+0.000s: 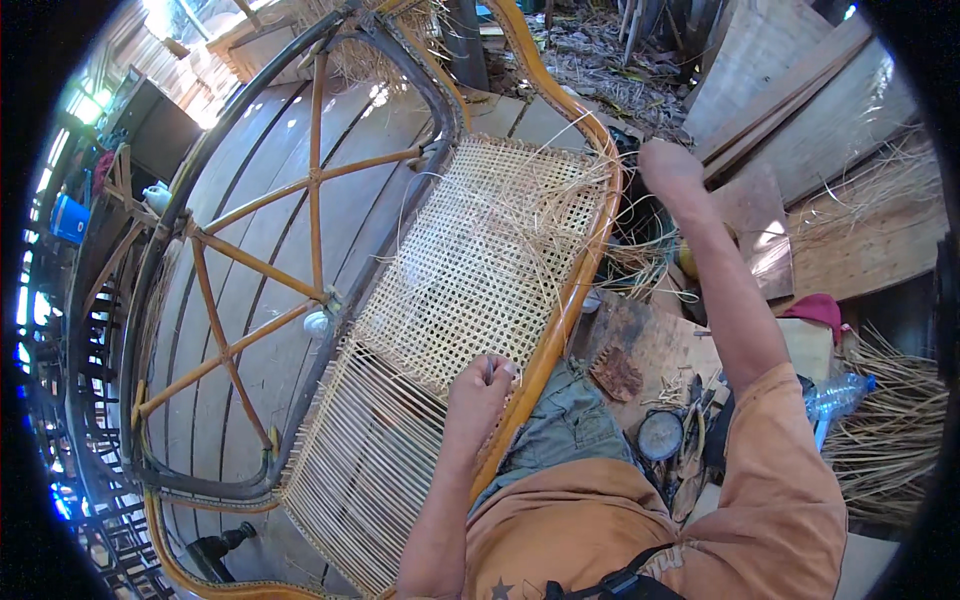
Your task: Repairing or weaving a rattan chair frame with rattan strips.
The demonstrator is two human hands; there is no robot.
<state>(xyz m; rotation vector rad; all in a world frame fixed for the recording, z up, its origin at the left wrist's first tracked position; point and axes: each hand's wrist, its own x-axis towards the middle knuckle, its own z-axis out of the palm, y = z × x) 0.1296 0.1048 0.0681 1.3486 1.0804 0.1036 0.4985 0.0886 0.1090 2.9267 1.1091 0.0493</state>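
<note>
A curved rattan furniture frame [572, 335] lies across in front of me, carrying a woven cane panel [470, 265]. The panel's far part is an open lattice; its near part has only parallel cane strands [375, 445]. My left hand [476, 400] rests over the panel's right edge beside the frame rail, thumb and fingers pinched; what they hold is too small to see. Beyond the rail on the right, my right hand [670, 172] is raised and closed. Loose pale cane ends [545, 200] trail over the weave toward it, but whether it grips one is unclear.
Dark curved poles with crossed rattan braces [315, 175] stand left, over a slatted surface [270, 130]. On the right lie a wooden board [650, 345], a round tin [660, 435], tools, a plastic bottle [838, 396], a dark red cloth [815, 311] and a cane bundle [885, 430].
</note>
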